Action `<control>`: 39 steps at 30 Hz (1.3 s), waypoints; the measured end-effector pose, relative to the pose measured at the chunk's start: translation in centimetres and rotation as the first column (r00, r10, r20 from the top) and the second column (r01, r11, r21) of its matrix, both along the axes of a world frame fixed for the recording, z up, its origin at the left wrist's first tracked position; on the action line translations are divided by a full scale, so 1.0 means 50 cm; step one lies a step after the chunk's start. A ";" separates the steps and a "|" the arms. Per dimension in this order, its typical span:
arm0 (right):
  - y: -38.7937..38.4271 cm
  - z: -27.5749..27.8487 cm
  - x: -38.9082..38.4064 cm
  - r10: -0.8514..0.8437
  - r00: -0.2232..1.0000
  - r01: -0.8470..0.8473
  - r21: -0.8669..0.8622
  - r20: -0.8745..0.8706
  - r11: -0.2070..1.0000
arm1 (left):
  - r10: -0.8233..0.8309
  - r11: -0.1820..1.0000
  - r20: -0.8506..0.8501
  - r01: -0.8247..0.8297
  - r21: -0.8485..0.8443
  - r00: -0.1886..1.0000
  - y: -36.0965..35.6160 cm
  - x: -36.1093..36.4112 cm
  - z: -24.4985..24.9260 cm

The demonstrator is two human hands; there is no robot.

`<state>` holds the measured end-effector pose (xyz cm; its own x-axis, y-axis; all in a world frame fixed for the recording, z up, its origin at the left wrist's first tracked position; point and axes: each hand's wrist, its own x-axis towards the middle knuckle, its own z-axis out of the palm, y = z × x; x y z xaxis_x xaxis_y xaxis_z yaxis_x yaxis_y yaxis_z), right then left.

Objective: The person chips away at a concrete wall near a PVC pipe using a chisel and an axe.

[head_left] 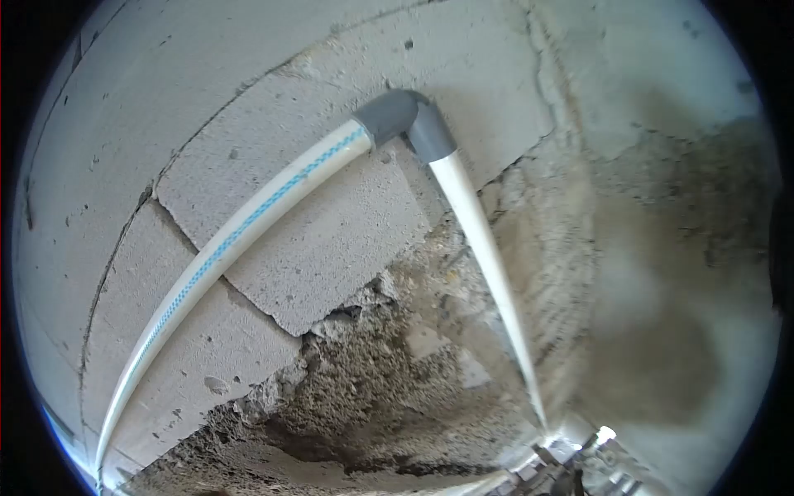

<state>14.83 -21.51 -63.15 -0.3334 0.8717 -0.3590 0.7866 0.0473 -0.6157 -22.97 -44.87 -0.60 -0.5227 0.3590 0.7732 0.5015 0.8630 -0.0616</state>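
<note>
Neither of my hands shows in the head view. A grey elbow fitting (397, 117) joins two lengths of white pipe against a block wall. The longer-looking white pipe with a blue checkered stripe (223, 248) runs from the elbow down to the lower left. From the elbow's other end, a plain white pipe (488, 256) drops towards the lower right. Its far end meets a cluster of grey and metallic parts (571, 463), too small and glaring to name.
Pale wall blocks (322, 240) with dark joints lie behind the pipes. Below them is rough, broken mortar (372, 364) with a ragged edge. At the right, a smoother wall surface (678, 289) is stained brown and looks blurred.
</note>
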 end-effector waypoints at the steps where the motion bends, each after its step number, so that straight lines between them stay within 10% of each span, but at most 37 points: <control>1: -0.030 0.020 0.012 0.007 0.998 -0.005 0.039 -0.057 0.999 | -0.044 0.999 -0.185 0.040 -0.021 0.982 0.017 -0.002 0.054; 3: -0.075 0.068 0.027 -0.008 0.993 0.021 0.115 -0.117 0.993 | -0.120 0.986 -0.364 0.154 0.068 0.924 -0.015 -0.072 0.110; 4: -0.058 0.187 0.000 -0.013 0.998 0.023 0.155 -0.066 0.988 | -0.054 0.988 -0.471 -0.021 -0.154 0.880 -0.008 -0.066 0.151; 6: -0.024 0.429 -0.053 -0.033 0.999 0.023 0.231 0.038 0.973 | -0.062 0.997 -0.560 0.074 -0.001 0.826 0.033 -0.082 0.188; 9: -0.027 0.519 -0.088 -0.265 0.905 0.396 0.430 -0.332 0.811 | -0.097 0.990 -0.546 0.138 0.035 0.832 0.018 -0.146 0.206; 14: 0.039 0.773 -0.164 -0.093 0.744 0.466 0.415 -0.661 0.781 | -0.258 0.956 -0.425 0.292 0.016 0.868 0.014 -0.214 0.206; 24: 0.074 0.991 -0.261 0.322 0.381 0.565 0.494 -0.867 0.661 | -0.307 0.920 -0.366 0.373 0.124 0.879 -0.014 -0.253 0.216; 28: 0.082 1.024 -0.250 0.397 0.701 0.371 0.778 -0.592 0.506 | -0.351 0.903 -0.425 0.422 0.083 0.834 -0.023 -0.258 0.207; 32: 0.077 1.034 -0.296 0.380 0.691 0.432 0.773 -0.615 0.464 | -0.459 0.815 -0.353 0.544 0.199 0.816 -0.025 -0.253 0.194; 35: 0.071 1.049 -0.331 0.461 0.446 0.581 0.639 -0.768 0.503 | -0.474 0.801 -0.355 0.562 0.207 0.806 -0.027 -0.258 0.189; 39: 0.065 1.088 -0.345 0.473 0.620 0.516 0.779 -0.626 0.355 | -0.491 0.782 -0.334 0.575 0.238 0.805 -0.027 -0.257 0.183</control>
<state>-2.43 -18.24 -8.77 0.0313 0.4414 0.8968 0.1480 0.8853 -0.4409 -35.81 -46.21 8.55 -0.1028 0.2405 0.9652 0.8914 0.4528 -0.0180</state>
